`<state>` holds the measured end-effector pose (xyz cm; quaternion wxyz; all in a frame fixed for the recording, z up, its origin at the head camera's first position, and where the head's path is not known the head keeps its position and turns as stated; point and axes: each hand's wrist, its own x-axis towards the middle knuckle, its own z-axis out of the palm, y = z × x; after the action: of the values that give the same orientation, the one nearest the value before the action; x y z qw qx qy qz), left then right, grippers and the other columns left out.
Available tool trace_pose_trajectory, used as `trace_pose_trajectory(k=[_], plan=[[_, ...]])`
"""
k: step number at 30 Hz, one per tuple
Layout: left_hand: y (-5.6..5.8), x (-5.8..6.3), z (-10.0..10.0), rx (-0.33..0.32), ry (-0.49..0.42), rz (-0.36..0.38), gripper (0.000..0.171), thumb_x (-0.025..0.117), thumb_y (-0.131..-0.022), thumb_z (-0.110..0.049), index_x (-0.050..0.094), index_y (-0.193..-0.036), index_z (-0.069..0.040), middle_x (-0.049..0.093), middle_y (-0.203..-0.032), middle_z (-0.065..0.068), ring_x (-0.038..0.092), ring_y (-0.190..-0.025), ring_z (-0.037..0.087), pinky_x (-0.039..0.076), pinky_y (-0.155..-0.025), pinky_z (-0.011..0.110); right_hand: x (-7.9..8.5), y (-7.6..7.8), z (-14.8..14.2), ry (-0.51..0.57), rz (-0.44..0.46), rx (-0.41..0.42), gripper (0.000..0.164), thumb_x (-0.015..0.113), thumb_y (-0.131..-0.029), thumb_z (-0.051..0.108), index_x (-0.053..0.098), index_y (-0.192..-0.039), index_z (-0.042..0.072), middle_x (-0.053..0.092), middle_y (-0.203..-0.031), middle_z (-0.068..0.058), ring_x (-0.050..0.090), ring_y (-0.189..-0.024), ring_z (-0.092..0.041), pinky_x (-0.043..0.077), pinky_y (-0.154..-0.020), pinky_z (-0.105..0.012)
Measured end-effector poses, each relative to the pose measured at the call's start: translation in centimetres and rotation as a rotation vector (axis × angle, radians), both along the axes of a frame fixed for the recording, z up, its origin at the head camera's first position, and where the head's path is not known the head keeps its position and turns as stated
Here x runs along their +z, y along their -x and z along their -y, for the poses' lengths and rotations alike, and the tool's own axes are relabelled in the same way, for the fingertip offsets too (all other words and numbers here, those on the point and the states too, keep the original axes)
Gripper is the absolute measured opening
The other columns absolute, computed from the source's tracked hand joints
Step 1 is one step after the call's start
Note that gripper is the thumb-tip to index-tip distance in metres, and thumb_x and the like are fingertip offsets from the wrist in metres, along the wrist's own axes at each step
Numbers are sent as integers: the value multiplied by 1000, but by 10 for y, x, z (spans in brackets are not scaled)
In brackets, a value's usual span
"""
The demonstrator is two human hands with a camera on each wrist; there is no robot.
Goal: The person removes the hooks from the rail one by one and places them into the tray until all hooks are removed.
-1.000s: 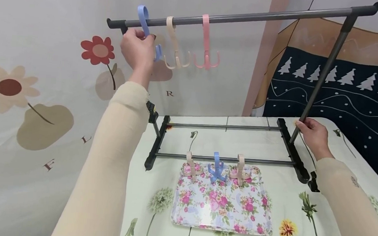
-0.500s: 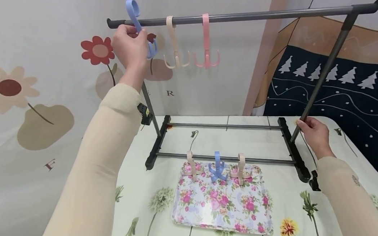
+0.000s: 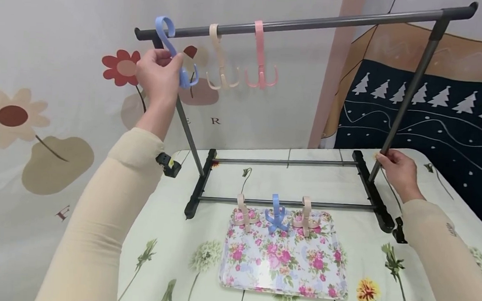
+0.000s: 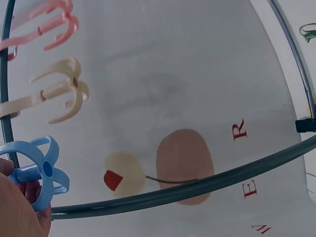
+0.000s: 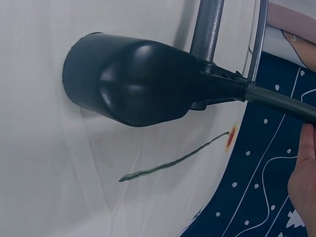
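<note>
My left hand (image 3: pixel 159 78) pinches the stem of a blue rotating hanger hook (image 3: pixel 187 77) near the left end of the rack's top bar (image 3: pixel 315 22). The hook's curled top is at the bar; whether it rests on it I cannot tell. The left wrist view shows the blue hook's several prongs (image 4: pixel 47 169) beside the fingers. To its right a cream hook (image 3: pixel 222 71) and a pink hook (image 3: pixel 261 59) hang from the bar. My right hand (image 3: pixel 401 174) grips the rack's right upright (image 3: pixel 405 100) low down, just above its black foot (image 3: pixel 373 193).
A floral tray (image 3: pixel 284 263) lies on the flower-print tablecloth (image 3: pixel 192 267). Over its back edge, two beige hooks (image 3: pixel 243 215) and a blue hook (image 3: pixel 277 217) lie against the rack's front lower bar (image 3: pixel 341 206). A printed curtain (image 3: pixel 64 66) hangs behind.
My left hand has carried the blue hook leftward along the top bar, raising it and then lowering it. My right hand has stayed on the upright.
</note>
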<state>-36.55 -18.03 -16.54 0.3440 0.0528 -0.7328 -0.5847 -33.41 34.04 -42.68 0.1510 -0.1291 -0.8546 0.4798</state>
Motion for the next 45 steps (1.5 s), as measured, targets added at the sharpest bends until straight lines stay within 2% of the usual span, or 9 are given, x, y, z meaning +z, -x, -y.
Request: trace_pose_trajectory(k=[4, 8, 16, 21, 25, 32, 35, 39, 45], plan=[[-9, -11, 2, -40, 7, -3, 32, 77, -88, -29, 69, -113, -12, 68, -107, 3, 63, -98, 12, 52, -93, 26, -1, 1, 0, 3, -25, 0, 56, 53, -100, 47, 58, -130, 0, 61, -99, 5, 53, -103, -23, 40, -96, -53], [-17, -20, -1, -77, -4, 12, 32, 78, -87, -29, 70, -112, -11, 68, -104, 4, 64, -96, 14, 52, -93, 29, 0, 1, 0, 31, -36, -30, 50, 56, -99, 45, 62, -125, 3, 62, -94, 10, 53, -100, -20, 39, -91, -53], [-32, -41, -16, -169, 35, 34, 29, 77, -88, -28, 68, -109, -11, 67, -102, 3, 63, -96, 15, 53, -90, 31, 1, 0, 1, 0, -5, 4, 58, 52, -100, 50, 57, -131, 2, 60, -99, 9, 52, -102, -17, 40, -100, -52], [-42, -57, -32, -254, 56, 26, 25, 78, -87, -24, 67, -104, -9, 68, -100, 4, 64, -95, 17, 54, -87, 31, 0, 1, 2, 4, 4, 7, 56, 52, -100, 49, 57, -132, 3, 59, -100, 8, 51, -103, -16, 39, -102, -53], [-49, -68, -48, -319, 74, 2, 22, 79, -87, -20, 67, -100, -8, 69, -93, 5, 65, -88, 17, 55, -79, 29, 1, 0, 2, -1, 3, 5, 57, 52, -100, 49, 57, -132, 2, 60, -107, 1, 51, -108, -21, 39, -103, -55], [-61, -85, -78, -450, 62, -18, 20, 80, -85, -12, 68, -97, -3, 69, -86, 6, 65, -80, 16, 54, -74, 26, 1, -2, 2, -15, -5, -1, 55, 52, -101, 46, 57, -131, 0, 62, -111, -6, 53, -100, -13, 40, -101, -54], [-68, -94, -89, -512, 31, 15, 19, 80, -84, -10, 68, -97, -3, 69, -88, 7, 65, -81, 17, 55, -76, 27, -1, -2, 1, -14, -7, 1, 55, 52, -101, 46, 57, -131, 0, 63, -108, -3, 54, -99, -13, 41, -100, -54], [-80, -110, -103, -608, 17, 56, 18, 79, -84, -9, 68, -98, -4, 70, -91, 8, 66, -83, 20, 56, -78, 30, -2, -2, 1, -16, -15, 4, 55, 52, -101, 46, 57, -130, 0, 61, -98, 9, 52, -97, -9, 41, -100, -53], [-97, -132, -121, -727, 70, 85, 16, 79, -86, -11, 69, -97, -4, 70, -91, 7, 68, -83, 20, 56, -79, 32, -1, -2, 2, -20, -26, 6, 55, 52, -100, 48, 58, -129, 1, 57, -92, 18, 51, -94, -5, 41, -100, -52]])
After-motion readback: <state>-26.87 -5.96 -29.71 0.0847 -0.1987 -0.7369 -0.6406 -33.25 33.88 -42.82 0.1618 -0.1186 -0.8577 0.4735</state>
